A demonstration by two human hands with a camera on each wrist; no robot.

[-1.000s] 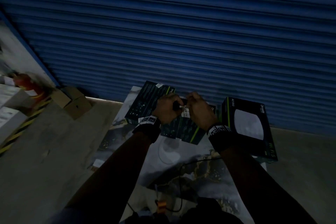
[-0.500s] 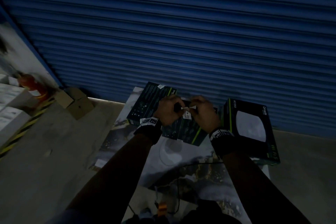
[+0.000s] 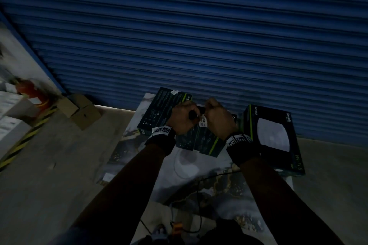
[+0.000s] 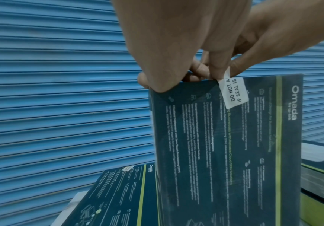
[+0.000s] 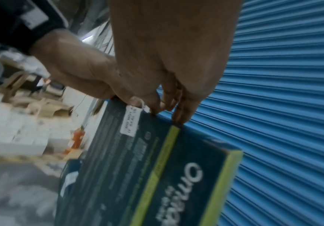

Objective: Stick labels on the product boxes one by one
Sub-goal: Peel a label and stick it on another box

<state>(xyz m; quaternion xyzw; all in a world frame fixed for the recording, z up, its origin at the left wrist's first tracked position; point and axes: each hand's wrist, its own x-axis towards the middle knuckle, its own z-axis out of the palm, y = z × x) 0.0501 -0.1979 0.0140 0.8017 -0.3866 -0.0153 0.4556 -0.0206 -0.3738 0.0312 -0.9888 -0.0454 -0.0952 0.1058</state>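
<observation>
A dark Omada product box (image 3: 201,139) (image 4: 234,152) (image 5: 157,168) stands tilted up on a marbled slab (image 3: 139,155). My left hand (image 3: 184,117) (image 4: 157,82) grips the box's top edge. My right hand (image 3: 217,117) (image 5: 157,107) pinches a white seal label (image 3: 203,122) (image 4: 233,93) (image 5: 131,120) over that same edge; the label's lower part lies on the box face. A second dark box (image 3: 161,111) (image 4: 122,191) lies flat to the left with a small label near its far edge. A third box (image 3: 272,135), showing a white disc, lies to the right.
A blue roller shutter (image 3: 199,45) closes the space just behind the boxes. Brown cartons (image 3: 79,111), a red object (image 3: 29,89), white boxes (image 3: 10,125) and yellow-black floor tape (image 3: 25,139) are at the left. A black cable (image 3: 199,185) crosses the slab near me.
Both hands stay at the top edge of the tilted box with the label between them. The view has shifted slightly; nothing was let go.
</observation>
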